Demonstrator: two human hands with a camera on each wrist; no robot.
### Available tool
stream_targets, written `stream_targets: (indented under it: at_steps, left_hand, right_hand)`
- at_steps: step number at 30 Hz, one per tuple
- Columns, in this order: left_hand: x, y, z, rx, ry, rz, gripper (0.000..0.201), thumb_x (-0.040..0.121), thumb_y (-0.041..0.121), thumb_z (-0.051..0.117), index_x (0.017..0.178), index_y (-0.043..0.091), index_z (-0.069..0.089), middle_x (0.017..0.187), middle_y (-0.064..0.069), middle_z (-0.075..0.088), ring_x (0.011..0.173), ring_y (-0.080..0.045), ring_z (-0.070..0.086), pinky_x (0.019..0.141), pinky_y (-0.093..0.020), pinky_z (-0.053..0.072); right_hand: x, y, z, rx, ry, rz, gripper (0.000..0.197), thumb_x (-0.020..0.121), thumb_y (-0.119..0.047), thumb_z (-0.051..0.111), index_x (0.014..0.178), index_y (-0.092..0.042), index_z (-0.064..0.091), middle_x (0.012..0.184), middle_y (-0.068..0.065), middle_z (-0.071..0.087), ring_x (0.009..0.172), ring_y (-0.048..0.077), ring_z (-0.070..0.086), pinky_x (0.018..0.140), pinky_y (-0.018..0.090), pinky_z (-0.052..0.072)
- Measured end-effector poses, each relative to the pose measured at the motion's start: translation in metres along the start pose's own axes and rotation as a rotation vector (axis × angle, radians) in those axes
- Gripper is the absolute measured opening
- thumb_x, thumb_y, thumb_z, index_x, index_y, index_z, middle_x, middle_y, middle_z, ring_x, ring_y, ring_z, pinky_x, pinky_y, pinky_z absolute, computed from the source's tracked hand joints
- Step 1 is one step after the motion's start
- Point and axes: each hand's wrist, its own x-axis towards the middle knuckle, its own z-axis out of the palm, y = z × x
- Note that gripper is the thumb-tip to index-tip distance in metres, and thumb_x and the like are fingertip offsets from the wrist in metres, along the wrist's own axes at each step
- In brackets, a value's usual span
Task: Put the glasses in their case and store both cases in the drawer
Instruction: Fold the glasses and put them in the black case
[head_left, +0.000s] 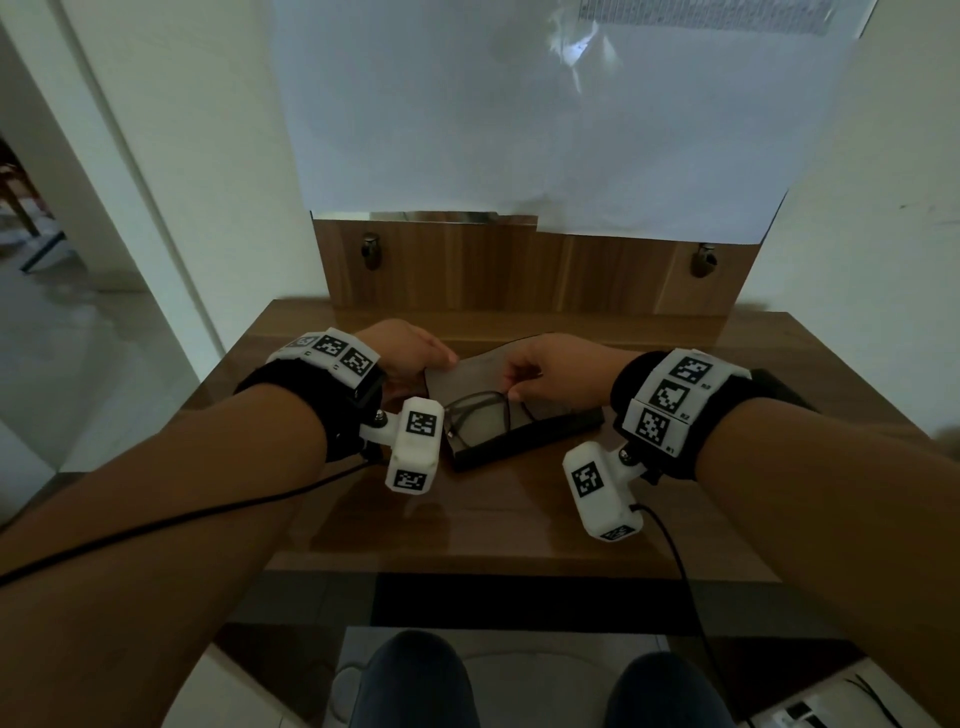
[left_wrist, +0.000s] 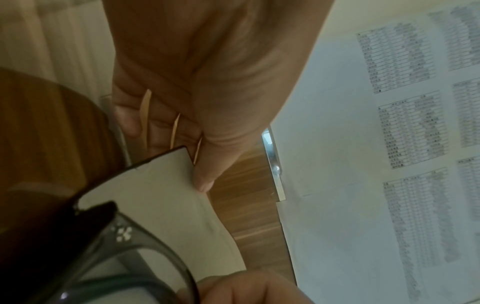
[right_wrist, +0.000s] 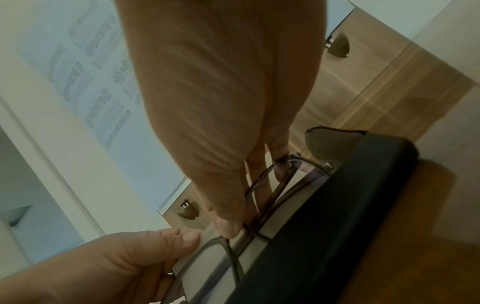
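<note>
At table centre, from where I'm driving this, the wooden table (head_left: 519, 509) carries one black case (head_left: 524, 434) lying open, its pale lid flap (head_left: 467, 379) tipped up toward 12 o'clock. The left hand (head_left: 410, 351), at about 10 o'clock from the case, pinches the flap's corner between thumb and fingers to keep it up. The right hand (head_left: 550, 371), at 1 o'clock, has thumb and fingertips pinched on the glasses (head_left: 478, 415) near the bridge, with the frame already sitting partly down in the tray.

My take on doing this bit well: keep the flap held high, lower the frame flat so the folded arms go under and the lenses don't scrape the tray edge, then let go only once it's seated. Don't close the flap on a sticking-out hinge.

I only see one case; the second case and the drawer I can't pick out.

Writing: big paper sheets (head_left: 545, 114) on the wall at 12 o'clock have printed tables, too blurry to read. No brand visible on case or frame, just a small dotted ornament (left_wrist: 122, 233) on the temple.
</note>
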Motion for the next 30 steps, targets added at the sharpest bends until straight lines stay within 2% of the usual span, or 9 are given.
stream_targets:
  at_steps: [4, 9, 12, 14, 18, 21, 25, 27, 30]
  left_hand:
    - [-0.002, 0.000, 0.003, -0.018, 0.000, -0.004, 0.020, 0.091, 0.017, 0.057, 0.108, 0.013, 0.067, 0.079, -0.003, 0.065, 0.049, -0.008, 0.063, 0.035, -0.016, 0.048]
    - [0.000, 0.000, 0.006, -0.071, -0.010, -0.018, 0.027, 0.089, 0.018, 0.059, 0.114, 0.011, 0.067, 0.096, -0.006, 0.069, 0.079, -0.017, 0.065, 0.065, -0.028, 0.055]
    - [0.002, -0.001, 0.008, -0.004, -0.011, 0.007, 0.032, 0.089, 0.021, 0.059, 0.118, 0.011, 0.066, 0.121, -0.012, 0.066, 0.105, -0.027, 0.065, 0.094, -0.039, 0.053]
    - [-0.001, -0.001, 0.010, 0.005, 0.015, 0.031, 0.035, 0.087, 0.022, 0.060, 0.120, 0.010, 0.064, 0.126, -0.015, 0.064, 0.115, -0.031, 0.062, 0.098, -0.043, 0.051]
    - [-0.005, 0.002, 0.011, 0.061, -0.011, 0.055, 0.027, 0.088, 0.024, 0.059, 0.112, 0.015, 0.069, 0.123, -0.012, 0.066, 0.113, -0.028, 0.063, 0.099, -0.044, 0.051]
    - [-0.009, 0.003, 0.011, 0.078, -0.009, 0.058, 0.009, 0.083, 0.030, 0.064, 0.088, 0.027, 0.071, 0.117, -0.007, 0.069, 0.108, -0.025, 0.065, 0.097, -0.044, 0.052]
    - [-0.013, 0.005, 0.016, 0.185, -0.004, 0.088, 0.009, 0.075, 0.038, 0.070, 0.081, 0.032, 0.071, 0.115, -0.004, 0.069, 0.110, -0.024, 0.063, 0.100, -0.044, 0.050]
    - [-0.015, 0.007, 0.020, 0.219, -0.006, 0.091, 0.011, 0.072, 0.040, 0.071, 0.079, 0.032, 0.071, 0.108, -0.003, 0.069, 0.106, -0.024, 0.063, 0.097, -0.044, 0.052]
    - [-0.015, 0.006, 0.024, 0.278, 0.002, 0.101, 0.021, 0.073, 0.041, 0.071, 0.089, 0.027, 0.071, 0.097, 0.002, 0.065, 0.099, -0.019, 0.059, 0.094, -0.039, 0.050]
  right_hand:
    - [-0.003, 0.001, -0.001, 0.018, -0.018, -0.008, 0.012, 0.091, -0.023, 0.060, 0.102, -0.024, 0.062, 0.109, -0.003, 0.062, 0.106, 0.017, 0.057, 0.096, 0.035, 0.046]
    - [-0.008, 0.000, 0.000, 0.024, -0.023, -0.006, 0.013, 0.090, -0.023, 0.061, 0.103, -0.022, 0.064, 0.113, 0.000, 0.063, 0.108, 0.017, 0.058, 0.098, 0.035, 0.046]
    - [-0.011, -0.001, 0.001, 0.027, -0.025, 0.007, 0.017, 0.090, -0.024, 0.061, 0.106, -0.020, 0.065, 0.113, 0.000, 0.064, 0.107, 0.016, 0.058, 0.095, 0.030, 0.045]
    - [-0.014, -0.002, 0.001, 0.032, -0.019, 0.014, 0.019, 0.091, -0.024, 0.060, 0.108, -0.019, 0.066, 0.112, -0.002, 0.064, 0.104, 0.013, 0.057, 0.094, 0.028, 0.044]
    - [-0.020, -0.003, -0.001, 0.037, 0.036, -0.006, 0.023, 0.092, -0.024, 0.058, 0.113, -0.019, 0.067, 0.107, -0.006, 0.062, 0.098, 0.007, 0.054, 0.088, 0.023, 0.040]
    - [-0.024, -0.001, -0.005, 0.076, 0.144, -0.028, 0.018, 0.093, -0.021, 0.057, 0.108, -0.019, 0.067, 0.100, -0.010, 0.060, 0.095, 0.006, 0.055, 0.091, 0.024, 0.043]
    - [-0.029, 0.003, -0.009, 0.132, 0.320, -0.027, 0.013, 0.090, -0.019, 0.060, 0.103, -0.020, 0.064, 0.093, -0.010, 0.058, 0.090, 0.008, 0.056, 0.083, 0.022, 0.044]
    - [-0.031, 0.005, -0.009, 0.093, 0.382, -0.012, 0.019, 0.088, -0.022, 0.063, 0.106, -0.022, 0.062, 0.097, -0.009, 0.053, 0.091, 0.008, 0.052, 0.084, 0.023, 0.045]
    - [-0.033, 0.008, -0.009, 0.029, 0.310, 0.043, 0.032, 0.085, -0.031, 0.067, 0.117, -0.027, 0.061, 0.119, -0.001, 0.051, 0.109, 0.014, 0.048, 0.099, 0.033, 0.043]
